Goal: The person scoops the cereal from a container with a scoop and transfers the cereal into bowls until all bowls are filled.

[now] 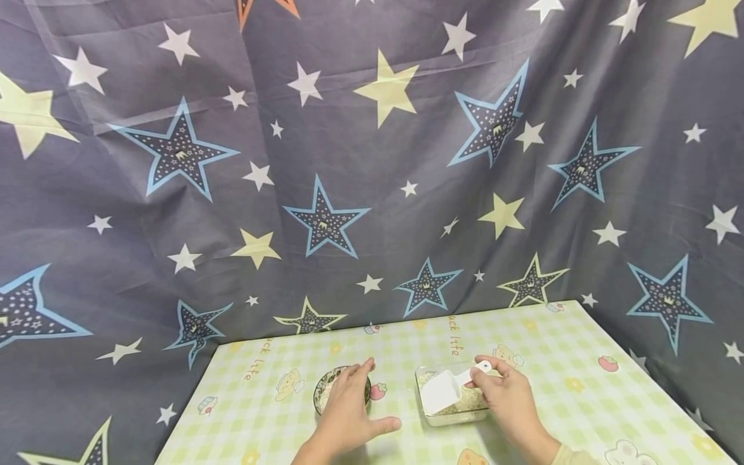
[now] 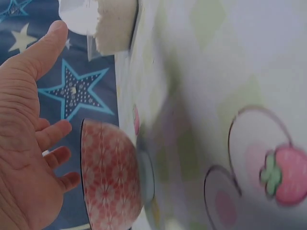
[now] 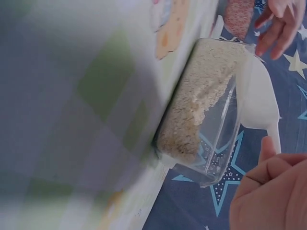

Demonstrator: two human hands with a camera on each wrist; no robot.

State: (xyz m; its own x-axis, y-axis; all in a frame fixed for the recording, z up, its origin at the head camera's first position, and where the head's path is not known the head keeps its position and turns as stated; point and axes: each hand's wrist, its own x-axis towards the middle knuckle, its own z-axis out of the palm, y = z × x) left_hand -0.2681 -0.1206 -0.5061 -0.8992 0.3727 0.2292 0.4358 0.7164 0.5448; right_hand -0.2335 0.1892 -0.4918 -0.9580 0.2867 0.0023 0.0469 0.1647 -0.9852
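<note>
My right hand [image 1: 511,402] pinches the handle of a white scoop [image 1: 440,393] between thumb and fingers. The scoop's bowl hangs over a clear rectangular container [image 1: 456,419] of pale, flaky grains [image 3: 187,103]. In the right wrist view, these grains lie heaped within the see-through walls. My left hand [image 1: 349,408], thumb spread wide, hovers at a small round bowl [image 1: 321,389] and partly covers it. Red-and-white floral patterning shows on the bowl's outside [image 2: 110,177] in the left wrist view, its rim close to the fingertips.
A green-and-white checked tablecloth [image 1: 261,426] with cartoon prints covers the table. Behind it hangs a dark grey cloth [image 1: 360,271] patterned with stars, which also runs down the right side. The container stands to the right of the bowl.
</note>
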